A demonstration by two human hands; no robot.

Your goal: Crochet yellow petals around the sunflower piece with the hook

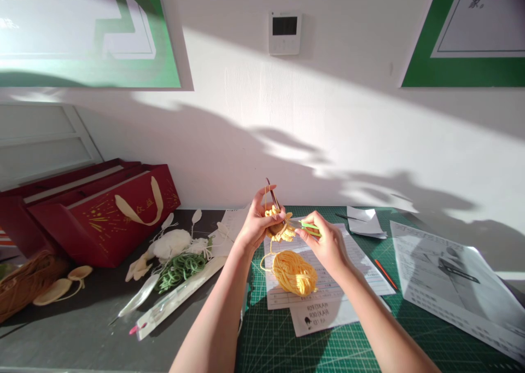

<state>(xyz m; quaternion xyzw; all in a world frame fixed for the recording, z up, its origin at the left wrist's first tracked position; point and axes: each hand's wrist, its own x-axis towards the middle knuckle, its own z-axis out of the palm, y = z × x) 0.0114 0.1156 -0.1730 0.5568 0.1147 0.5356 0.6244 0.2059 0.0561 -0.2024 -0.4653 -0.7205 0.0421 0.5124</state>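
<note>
My left hand (262, 217) grips a piece of yellow crochet work (280, 228), and a strand of yarn runs up around a finger. A dark, thin needle (271, 190) sticks up out of the work beside that hand. My right hand (324, 238) is closed on a green-handled crochet hook (310, 229), whose tip meets the right side of the work. Just below lies a ball of yellow yarn (294, 273) on written paper sheets (336, 285), with a strand leading up to the work.
A green cutting mat (344, 345) lies under the papers. An orange pen-like stick (386, 274) and a printed sheet (447, 280) are on the right. Left are green yarn (180, 270), a long clear package (176, 302), brown yarn (30, 285) and red bags (106, 214).
</note>
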